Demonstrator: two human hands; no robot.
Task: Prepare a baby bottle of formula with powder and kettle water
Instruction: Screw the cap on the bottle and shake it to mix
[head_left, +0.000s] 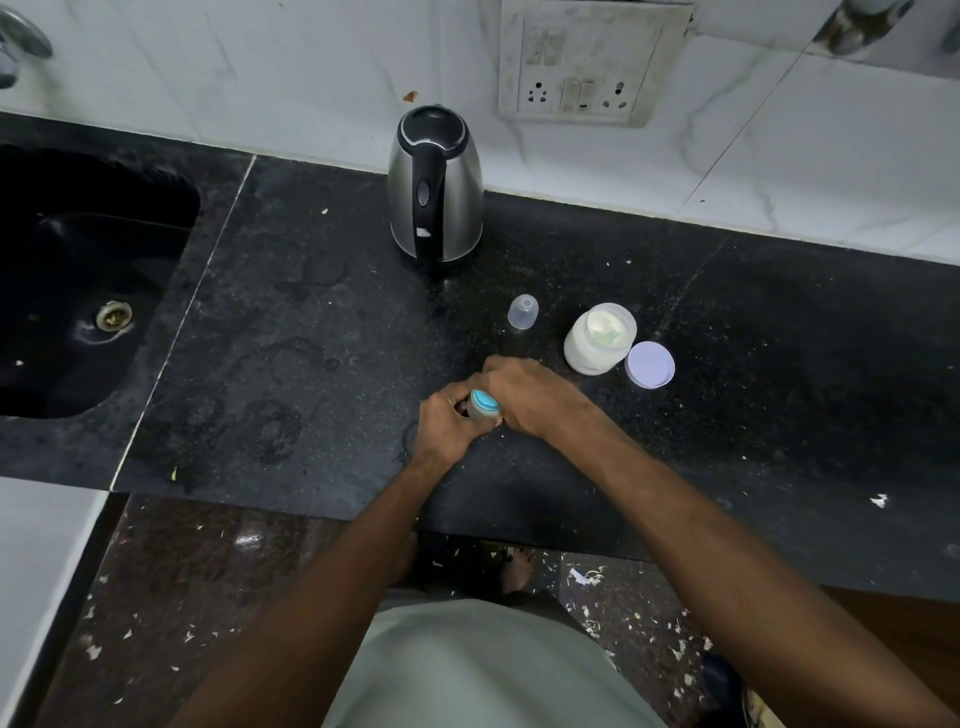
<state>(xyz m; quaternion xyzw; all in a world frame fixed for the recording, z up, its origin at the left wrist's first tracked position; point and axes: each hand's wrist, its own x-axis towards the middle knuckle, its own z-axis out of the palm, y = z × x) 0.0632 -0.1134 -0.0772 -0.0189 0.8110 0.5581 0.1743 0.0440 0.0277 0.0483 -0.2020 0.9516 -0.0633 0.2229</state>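
- On a black granite counter under white wall tiles, the left hand and right hand together clasp a baby bottle, well in front of the steel kettle.
- Right of the bottle: clear cap, open powder jar, its lid.

No text reads anywhere; the kettle bears a small white mark, perhaps a sticker.

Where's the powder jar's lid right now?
Head view: the lid lies flat on the counter, touching the open powder jar on its right.
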